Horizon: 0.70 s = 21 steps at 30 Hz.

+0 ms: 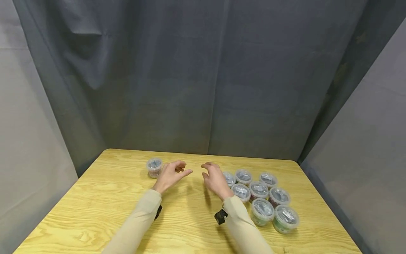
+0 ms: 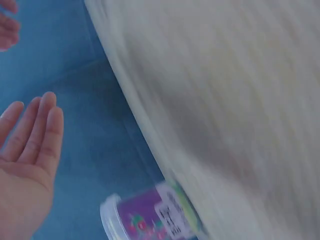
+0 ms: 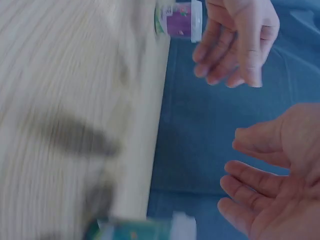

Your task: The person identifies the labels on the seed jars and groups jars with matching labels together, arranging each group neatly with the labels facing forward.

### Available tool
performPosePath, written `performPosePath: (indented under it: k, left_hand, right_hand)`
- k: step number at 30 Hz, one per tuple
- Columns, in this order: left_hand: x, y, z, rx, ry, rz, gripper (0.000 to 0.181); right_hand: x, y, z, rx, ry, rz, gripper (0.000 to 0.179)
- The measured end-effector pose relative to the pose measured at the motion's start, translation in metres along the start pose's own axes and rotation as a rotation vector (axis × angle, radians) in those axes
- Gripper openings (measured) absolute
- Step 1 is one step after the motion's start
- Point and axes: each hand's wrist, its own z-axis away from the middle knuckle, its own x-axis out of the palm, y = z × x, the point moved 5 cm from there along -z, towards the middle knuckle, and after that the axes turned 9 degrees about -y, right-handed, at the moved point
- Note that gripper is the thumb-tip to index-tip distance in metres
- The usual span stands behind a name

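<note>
My left hand (image 1: 171,174) hovers over the table's far middle, fingers loosely bent with nothing in them. Just to its left stands a small round tub (image 1: 154,167) with a clear lid; in the left wrist view this tub (image 2: 150,215) shows a purple label with a white sticker. Facing it across a gap, my right hand (image 1: 216,179) is also in the air, its fingers relaxed and holding nothing. Beside the right hand, a lidded tub (image 1: 229,179) is partly hidden behind it. In the right wrist view a tub with a green-blue label (image 3: 142,229) lies below that hand.
Several more clear-lidded tubs, among them a green one (image 1: 262,211) and another green one (image 1: 286,218), stand grouped on the right of the wooden table (image 1: 95,211). A dark grey curtain (image 1: 177,88) hangs behind the far edge, with pale cloth (image 1: 364,141) at the sides.
</note>
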Motion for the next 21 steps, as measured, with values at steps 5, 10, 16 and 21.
performPosePath:
  k: [5,10,16,21]
  left_hand:
    - [0.015,0.011,-0.003,0.03,-0.001,-0.029,0.037]
    - [0.027,0.025,-0.007,0.095,-0.024,-0.045,0.028]
    - [0.04,0.035,-0.008,0.146,-0.091,-0.027,0.022]
    - [0.053,0.042,-0.011,0.174,-0.189,-0.013,0.024]
  right_hand:
    - [-0.017,0.015,0.01,0.027,0.033,0.015,0.03]
    - [-0.034,0.027,0.019,0.077,0.016,-0.024,0.035]
    - [-0.048,0.042,0.028,0.099,0.009,-0.033,0.036]
    - [-0.056,0.054,0.034,0.148,0.026,0.007,0.035]
